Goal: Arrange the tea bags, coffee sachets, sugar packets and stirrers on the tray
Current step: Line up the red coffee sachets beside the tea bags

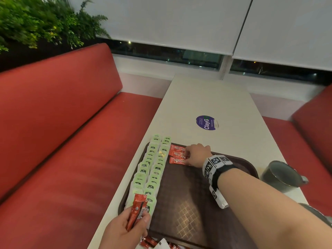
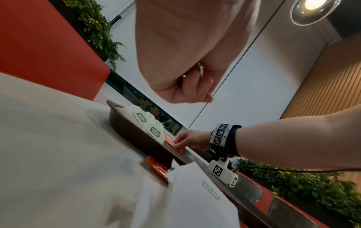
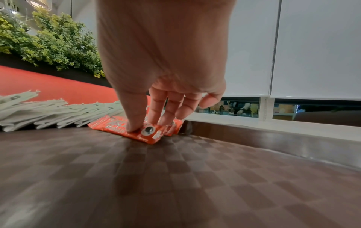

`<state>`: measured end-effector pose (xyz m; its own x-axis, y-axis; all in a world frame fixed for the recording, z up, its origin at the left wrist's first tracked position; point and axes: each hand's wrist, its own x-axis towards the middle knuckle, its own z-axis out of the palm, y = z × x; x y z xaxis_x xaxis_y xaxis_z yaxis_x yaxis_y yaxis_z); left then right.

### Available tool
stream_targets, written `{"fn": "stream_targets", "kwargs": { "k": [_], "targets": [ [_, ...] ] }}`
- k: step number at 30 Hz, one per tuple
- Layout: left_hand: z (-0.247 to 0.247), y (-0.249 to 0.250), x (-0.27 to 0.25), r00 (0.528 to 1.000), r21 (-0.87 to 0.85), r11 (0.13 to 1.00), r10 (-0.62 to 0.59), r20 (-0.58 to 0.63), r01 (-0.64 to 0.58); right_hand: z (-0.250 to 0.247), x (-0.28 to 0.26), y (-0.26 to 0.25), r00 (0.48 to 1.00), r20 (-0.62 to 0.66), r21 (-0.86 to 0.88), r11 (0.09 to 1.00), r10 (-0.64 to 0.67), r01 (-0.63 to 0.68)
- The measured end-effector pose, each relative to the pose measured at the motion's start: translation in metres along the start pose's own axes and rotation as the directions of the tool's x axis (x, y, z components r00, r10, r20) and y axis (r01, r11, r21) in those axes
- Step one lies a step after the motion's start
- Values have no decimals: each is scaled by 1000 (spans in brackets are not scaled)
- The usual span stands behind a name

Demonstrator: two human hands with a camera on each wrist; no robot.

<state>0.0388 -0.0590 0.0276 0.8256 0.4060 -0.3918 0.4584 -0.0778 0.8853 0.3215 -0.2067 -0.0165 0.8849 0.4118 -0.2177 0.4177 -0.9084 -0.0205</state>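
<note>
Near me, my left hand (image 1: pixel 124 229) grips a few spare coffee sachets (image 1: pixel 136 209). Two rows of tea bags (image 1: pixel 152 169) fill the tray (image 1: pixel 188 203) along its left side. At its far end my right hand (image 1: pixel 197 155) presses, fingertips (image 3: pixel 132 126) down, on the third laid sachet (image 1: pixel 177 161); sugar and stirrers aren't on it yet.

tray (image 1: pixel 188 203): glossy checker-textured plastic | coffee sachets (image 1: pixel 177 154): shiny foil | mug (image 1: pixel 282 177): metal

Black wristband (image 1: pixel 220 174) with checkered markers
</note>
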Motion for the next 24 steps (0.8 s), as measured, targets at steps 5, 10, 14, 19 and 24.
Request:
{"fn": "stream_targets", "kwargs": {
  "k": [5, 10, 14, 19, 24],
  "targets": [
    [1, 0, -1, 1000, -9, 1000, -21, 21, 21, -1, 1, -3, 1000, -2, 14, 1000, -25, 25],
    [1, -2, 0, 999, -25, 999, -31, 12, 31, -5, 0, -6, 997, -47, -44, 997, -63, 61],
    [0, -2, 1, 1000, -15, 1000, -12, -1, 12, -1, 3, -7, 995, -84, -73, 997, -47, 41],
    [-2, -5, 2, 999, -53, 998, -32, 11, 32, 3, 6, -12, 991, -134, -95, 995, -6, -7],
    [-4, -7, 1, 1000, -58, 998, -11, 5, 11, 4, 7, -13, 987, -137, -97, 991, 82, -95]
  ]
}}
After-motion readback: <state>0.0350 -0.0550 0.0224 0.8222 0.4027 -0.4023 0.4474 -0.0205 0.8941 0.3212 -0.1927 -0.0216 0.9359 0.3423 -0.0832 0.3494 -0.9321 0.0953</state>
